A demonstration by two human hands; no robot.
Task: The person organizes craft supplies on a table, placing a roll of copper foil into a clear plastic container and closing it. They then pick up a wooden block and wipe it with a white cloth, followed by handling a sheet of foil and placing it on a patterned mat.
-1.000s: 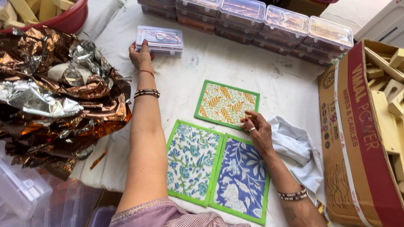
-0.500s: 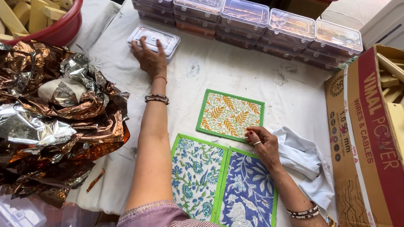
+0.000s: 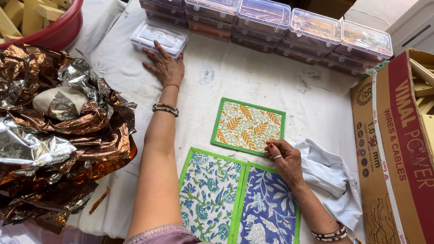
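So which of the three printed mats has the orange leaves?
The upper mat, alone above the two blue floral ones; the right hand rests on its lower right corner.

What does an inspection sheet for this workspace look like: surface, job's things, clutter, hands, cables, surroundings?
Surface: white cloth-covered table, faintly stained.
Job's things: clear plastic box at the far edge; orange leaf-print mat with green border.
Clutter: crumpled copper and silver foil at left; white cloth at right; two blue floral mats side by side near the person.
Hands: left hand flat, fingertips on the plastic box; right hand resting on the orange mat's near corner.
Cables: nothing seen.
Surroundings: row of stacked lidded plastic boxes along the far edge; red tub of wooden pieces; cardboard carton at right.
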